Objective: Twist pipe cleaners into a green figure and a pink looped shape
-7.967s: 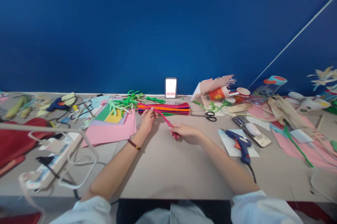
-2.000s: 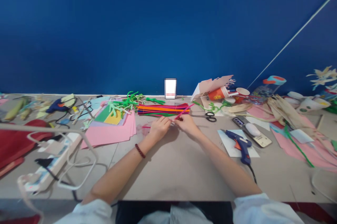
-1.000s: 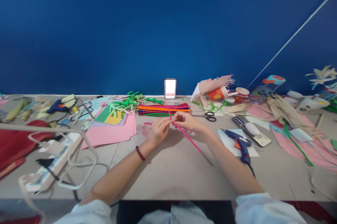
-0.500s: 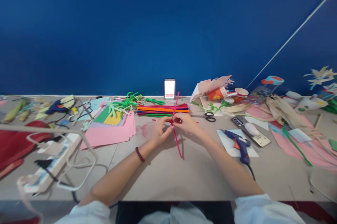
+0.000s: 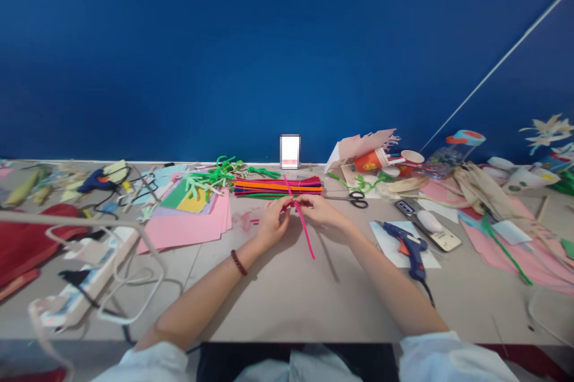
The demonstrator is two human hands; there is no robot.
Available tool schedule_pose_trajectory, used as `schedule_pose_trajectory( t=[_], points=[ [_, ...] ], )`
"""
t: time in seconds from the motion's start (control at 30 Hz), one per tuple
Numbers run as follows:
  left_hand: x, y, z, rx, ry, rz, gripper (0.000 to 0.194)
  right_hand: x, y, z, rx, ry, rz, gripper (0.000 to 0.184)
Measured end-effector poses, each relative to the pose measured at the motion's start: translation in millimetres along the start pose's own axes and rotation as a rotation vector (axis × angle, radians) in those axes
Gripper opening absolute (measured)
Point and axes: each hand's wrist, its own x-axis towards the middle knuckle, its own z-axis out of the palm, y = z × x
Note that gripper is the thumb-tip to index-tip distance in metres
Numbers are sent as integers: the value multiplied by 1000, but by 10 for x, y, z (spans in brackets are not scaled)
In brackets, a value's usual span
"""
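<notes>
Both hands meet over the middle of the table around crossed pink pipe cleaners. My left hand [image 5: 274,220] is closed at the crossing, fingers pinched on the pipe cleaners. From the other side, my right hand [image 5: 319,210] pinches them too. One long pink pipe cleaner [image 5: 307,237] slants from above the fingers down toward me, its lower end free over the tabletop. A short pink end pokes out left of my left hand. The crossing itself is partly hidden by my fingers. Just behind lies a bundle of coloured pipe cleaners [image 5: 269,186].
Black-handled scissors [image 5: 357,199] lie right of the bundle. A blue glue gun [image 5: 409,244] rests on white paper, beside a phone [image 5: 442,235]. Pink paper sheets [image 5: 183,231] and green pipe-cleaner pieces [image 5: 224,173] are at left. A power strip [image 5: 85,283] with cables stands nearer me.
The long pink pipe cleaner has tilted: its upper end moved left and lower, its lower end slightly right and up. Both hands stay at the crossing, shifted only slightly.
</notes>
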Motion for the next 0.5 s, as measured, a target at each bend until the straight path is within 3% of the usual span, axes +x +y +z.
schedule_pose_trajectory(
  t=[0.17, 0.33, 0.5],
  points=[
    [2, 0, -19, -59, -16, 34, 29, -21, -101, 6, 175, -18, 222, 21],
    [-13, -8, -17, -64, -15, 61, 26, -11, -57, 12, 195, -108, 166, 36],
    [-20, 9, -7, -92, 3, -31, 29, -3, 44, 46, 213, -86, 164, 28]
  ],
)
